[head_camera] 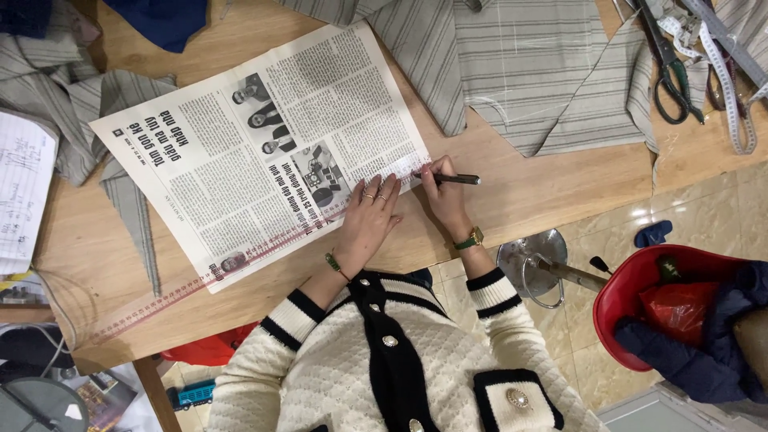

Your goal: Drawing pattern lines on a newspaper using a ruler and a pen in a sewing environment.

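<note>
Wooden worktable (528, 200) across most of the frame, tiled floor at lower right. Newspaper sheet (264, 152) spread at centre left, a long clear ruler (200, 284) along its lower edge. Left hand (370, 220) flat and open, pressing ruler and paper at centre. Right hand (444, 196) just beside it, fingers closed around a dark pen (456, 179), tip at the paper's edge. Striped grey fabric (528, 72) at top, scissors (668, 68) and measuring tape (724, 80) upper right, red chair (632, 296) at lower right.
</note>
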